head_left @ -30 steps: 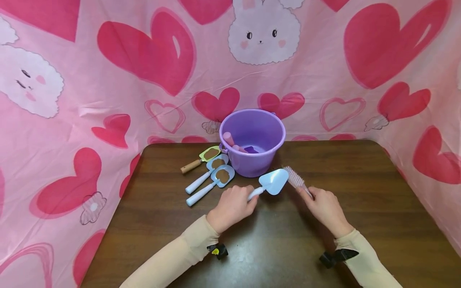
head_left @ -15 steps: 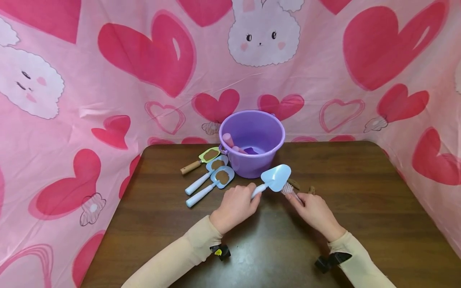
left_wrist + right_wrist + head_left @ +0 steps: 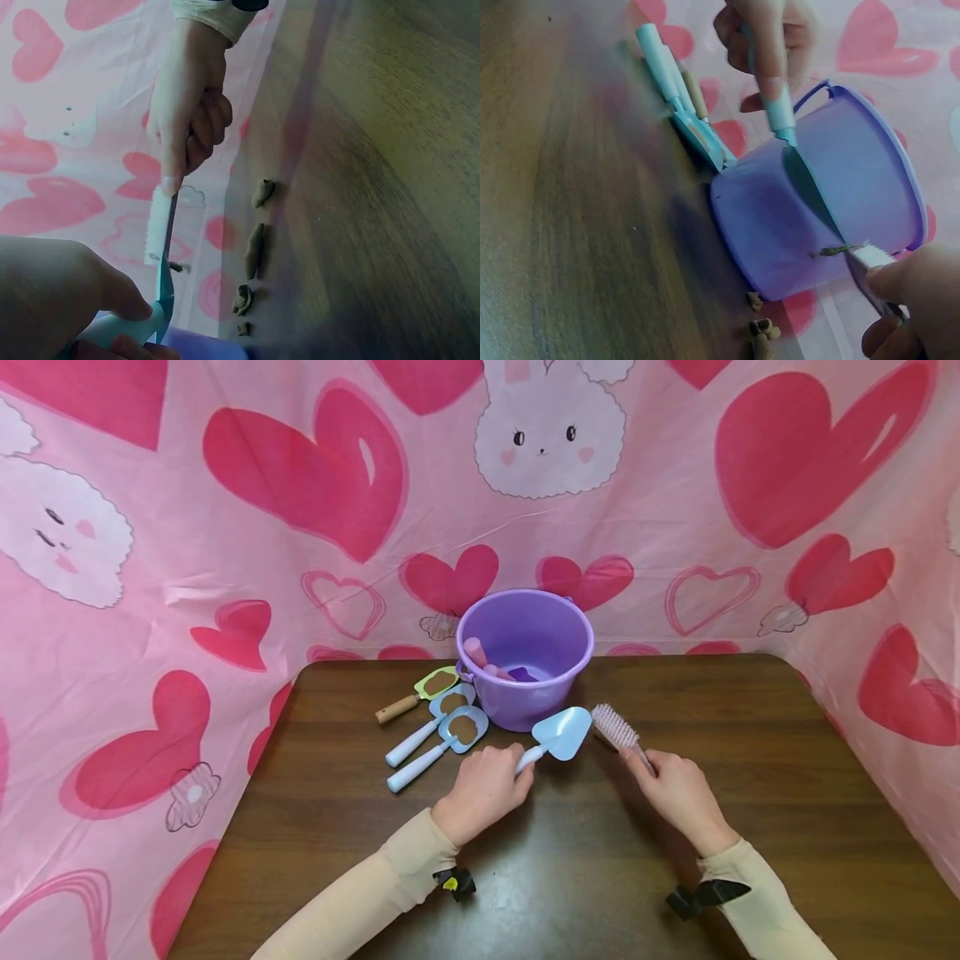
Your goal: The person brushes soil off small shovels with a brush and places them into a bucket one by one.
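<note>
My left hand (image 3: 483,787) grips the white handle of a light blue trowel (image 3: 564,732), its blade pointing right and held above the table. In my right hand (image 3: 681,793) is a scrub brush (image 3: 615,727) with pale bristles facing up. Blade tip and brush head are close together in the head view; in the left wrist view the blade's end (image 3: 164,281) overlaps the brush head (image 3: 158,229). A small dark brown bit (image 3: 832,251) sticks out where they meet. Several brown lumps (image 3: 255,251) lie on the table below, mostly hidden behind the brush in the head view.
A purple bucket (image 3: 525,700) stands at the back, with pink-handled things (image 3: 476,651) inside. Left of it lie two blue trowels (image 3: 463,727) and a green one (image 3: 437,682) with a wooden handle, all with brown patches. A pink printed cloth (image 3: 660,510) hangs behind the table.
The brush went left under the trowel blade, briefly baring brown lumps on the table, then came back right. The trowel rose slightly and has since shifted left and down.
</note>
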Tool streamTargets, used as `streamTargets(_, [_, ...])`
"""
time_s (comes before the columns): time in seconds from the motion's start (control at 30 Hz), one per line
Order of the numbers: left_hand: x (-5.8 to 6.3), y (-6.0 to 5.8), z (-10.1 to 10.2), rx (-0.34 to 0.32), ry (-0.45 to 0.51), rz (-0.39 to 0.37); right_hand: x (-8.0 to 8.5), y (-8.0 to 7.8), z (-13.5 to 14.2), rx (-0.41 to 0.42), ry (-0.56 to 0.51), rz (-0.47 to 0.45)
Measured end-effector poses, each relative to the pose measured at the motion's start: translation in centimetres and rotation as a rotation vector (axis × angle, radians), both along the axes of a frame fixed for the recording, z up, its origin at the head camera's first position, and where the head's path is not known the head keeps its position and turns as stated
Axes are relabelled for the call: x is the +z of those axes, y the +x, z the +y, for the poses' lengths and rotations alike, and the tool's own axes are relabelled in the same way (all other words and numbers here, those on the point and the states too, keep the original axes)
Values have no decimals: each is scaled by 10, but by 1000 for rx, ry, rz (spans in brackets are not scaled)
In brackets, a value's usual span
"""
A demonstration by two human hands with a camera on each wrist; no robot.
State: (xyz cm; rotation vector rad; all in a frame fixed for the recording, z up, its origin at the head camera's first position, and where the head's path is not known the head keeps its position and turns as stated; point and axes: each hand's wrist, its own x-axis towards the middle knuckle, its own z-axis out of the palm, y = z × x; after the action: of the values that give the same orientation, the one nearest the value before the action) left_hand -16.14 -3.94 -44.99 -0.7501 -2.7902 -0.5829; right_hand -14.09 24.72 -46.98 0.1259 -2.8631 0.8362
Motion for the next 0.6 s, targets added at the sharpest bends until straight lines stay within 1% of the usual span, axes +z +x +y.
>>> streamTargets(0.13, [-1, 0, -1, 8, -11, -3, 1, 0, 1, -10, -3, -5])
streamTargets(0.33, [0, 1, -2, -7, 1, -11, -3, 0, -1, -18, 32, 0])
streamTargets(0.47, [3, 3, 0, -7, 10, -2, -6, 0, -5, -7, 50, -18])
streamTargets(0.6, [4, 2, 3, -22, 4, -12, -8, 1, -10, 17, 30, -45])
